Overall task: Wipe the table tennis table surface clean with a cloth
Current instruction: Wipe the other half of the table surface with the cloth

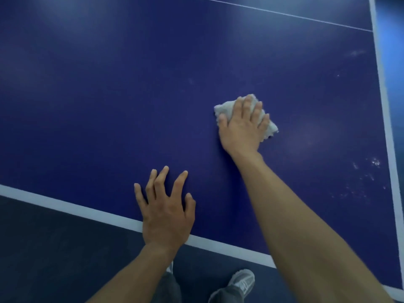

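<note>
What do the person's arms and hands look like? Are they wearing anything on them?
The left arm and right arm are bare as far as the picture shows, with no sleeves. The left hand and right hand have no gloves, and no rings, watch or bands show. Lower down are grey trousers and a grey shoe.

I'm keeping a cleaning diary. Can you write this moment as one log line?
step: wiping | right hand: presses cloth on table | left hand: flat at near edge | todo: white smudges near right edge
</note>
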